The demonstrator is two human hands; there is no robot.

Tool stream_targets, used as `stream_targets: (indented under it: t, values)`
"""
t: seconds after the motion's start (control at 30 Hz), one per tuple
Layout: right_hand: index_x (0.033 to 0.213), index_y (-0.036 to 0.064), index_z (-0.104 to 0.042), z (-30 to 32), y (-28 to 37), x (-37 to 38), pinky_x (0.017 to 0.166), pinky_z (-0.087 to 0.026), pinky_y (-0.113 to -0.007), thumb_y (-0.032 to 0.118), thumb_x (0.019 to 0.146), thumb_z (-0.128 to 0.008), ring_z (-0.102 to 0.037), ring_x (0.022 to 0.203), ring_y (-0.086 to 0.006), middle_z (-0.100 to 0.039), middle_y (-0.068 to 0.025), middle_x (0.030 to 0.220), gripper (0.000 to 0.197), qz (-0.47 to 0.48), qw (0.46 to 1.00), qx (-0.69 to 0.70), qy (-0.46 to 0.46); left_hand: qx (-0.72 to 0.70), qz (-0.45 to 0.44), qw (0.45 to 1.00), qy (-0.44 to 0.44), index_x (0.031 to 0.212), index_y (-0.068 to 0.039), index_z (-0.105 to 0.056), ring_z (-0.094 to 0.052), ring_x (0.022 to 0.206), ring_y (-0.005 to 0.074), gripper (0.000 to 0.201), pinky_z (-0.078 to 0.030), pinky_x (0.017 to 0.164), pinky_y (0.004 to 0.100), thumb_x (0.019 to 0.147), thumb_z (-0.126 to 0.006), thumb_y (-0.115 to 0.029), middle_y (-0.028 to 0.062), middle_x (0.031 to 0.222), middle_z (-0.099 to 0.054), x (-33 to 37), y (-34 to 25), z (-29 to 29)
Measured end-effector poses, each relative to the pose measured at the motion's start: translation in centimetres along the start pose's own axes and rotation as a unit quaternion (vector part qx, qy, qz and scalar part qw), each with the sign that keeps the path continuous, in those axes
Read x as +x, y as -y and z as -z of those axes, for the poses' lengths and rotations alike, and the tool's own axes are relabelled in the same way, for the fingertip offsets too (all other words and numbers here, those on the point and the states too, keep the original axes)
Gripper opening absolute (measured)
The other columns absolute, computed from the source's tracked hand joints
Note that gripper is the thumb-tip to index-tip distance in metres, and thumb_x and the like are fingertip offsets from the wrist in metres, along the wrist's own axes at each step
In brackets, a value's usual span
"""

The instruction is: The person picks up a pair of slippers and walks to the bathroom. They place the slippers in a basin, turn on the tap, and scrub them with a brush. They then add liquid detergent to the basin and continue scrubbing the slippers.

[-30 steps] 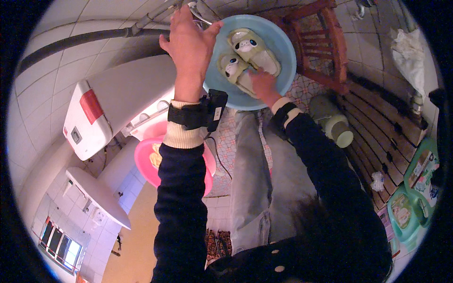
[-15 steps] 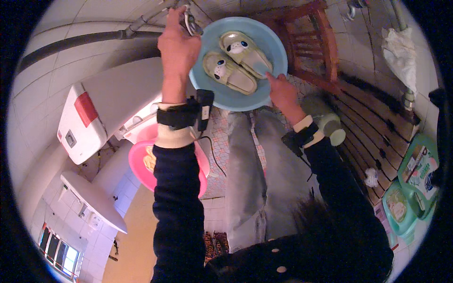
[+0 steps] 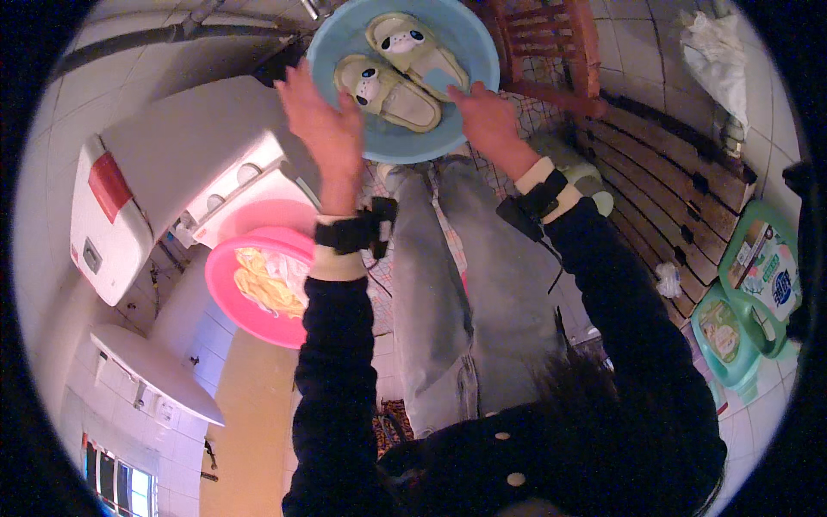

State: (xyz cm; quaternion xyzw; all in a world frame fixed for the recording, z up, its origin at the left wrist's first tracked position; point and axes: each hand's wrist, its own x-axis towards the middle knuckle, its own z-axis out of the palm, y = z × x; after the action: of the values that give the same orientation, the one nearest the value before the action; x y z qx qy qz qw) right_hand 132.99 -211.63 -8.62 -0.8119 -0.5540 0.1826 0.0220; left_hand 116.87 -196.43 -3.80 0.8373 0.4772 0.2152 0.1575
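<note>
We hold our left hand (image 3: pixel 326 129) with straight, spread fingers at the near-left side of the blue basin (image 3: pixel 396 148). Our right hand (image 3: pixel 493 129), partly curled, is over its near-right rim. Both our forearms (image 3: pixel 338 362) point toward this basin.

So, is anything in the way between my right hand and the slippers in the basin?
Nothing visible. Your right hand reaches over the blue basin, a fingertip at the heel of one slipper; contact is unclear.
</note>
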Motion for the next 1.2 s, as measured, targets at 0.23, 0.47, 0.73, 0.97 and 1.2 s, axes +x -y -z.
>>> stream_targets:
  t: [0.23,0.47,0.73,0.97,1.2]
  values:
    - [0.115,0.0174,-0.055,-0.8,3.9,-0.4,0.056,-0.048,-0.040,0.006,0.069,-0.054,-0.061,0.073,-0.0287,-0.053,-0.0128,0.090,0.047,-0.003,0.999,-0.009,0.039,-0.016,0.120,0.987,0.108,0.131,-0.008,-0.033,-0.020,0.128,0.0425,0.069,-0.025,0.096,0.0528,0.067,-0.058,-0.004,0.0219,0.134,-0.029,-8.6,-3.0,-2.9]
    - [0.112,0.0116,-0.054,-0.6,7.5,-0.8,0.054,-0.050,-0.041,0.012,0.069,-0.058,-0.062,0.068,-0.0318,-0.055,-0.0156,0.088,0.043,-0.052,0.999,0.001,-0.001,0.029,0.235,0.964,0.117,0.131,-0.007,-0.032,-0.018,0.129,0.0417,0.068,-0.021,0.097,0.0552,0.067,-0.057,-0.005,0.0224,0.137,-0.025,-12.1,-4.1,-2.7]
    - [0.120,0.0155,-0.048,-0.5,11.6,-0.7,0.057,-0.049,-0.040,0.018,0.066,-0.066,-0.060,0.074,-0.0302,-0.052,-0.0133,0.091,0.057,-0.033,0.999,-0.015,-0.017,0.074,0.170,0.959,0.213,0.125,-0.001,-0.040,-0.019,0.130,0.0387,0.054,-0.018,0.098,0.0576,0.078,-0.053,-0.023,0.0213,0.138,-0.027,-15.6,-3.1,-2.9]
    - [0.124,0.0167,-0.044,-1.8,12.6,0.0,0.057,-0.049,-0.039,0.016,0.065,-0.067,-0.060,0.074,-0.0296,-0.051,-0.0122,0.090,0.064,-0.028,0.999,-0.015,-0.044,0.092,0.168,0.958,0.215,0.122,0.000,-0.044,-0.021,0.129,0.0380,0.052,-0.020,0.097,0.0579,0.079,-0.051,-0.028,0.0207,0.136,-0.030,-15.2,-1.6,-3.7]
    - [0.123,0.0175,-0.046,-2.8,10.1,1.1,0.054,-0.049,-0.040,0.013,0.069,-0.059,-0.060,0.077,-0.0289,-0.054,-0.0136,0.093,0.056,-0.059,0.998,-0.030,0.003,0.139,0.206,0.947,0.206,0.121,0.001,-0.045,-0.024,0.128,0.0376,0.053,-0.024,0.095,0.0571,0.074,-0.057,-0.022,0.0211,0.135,-0.032,-13.6,-1.1,-6.0]
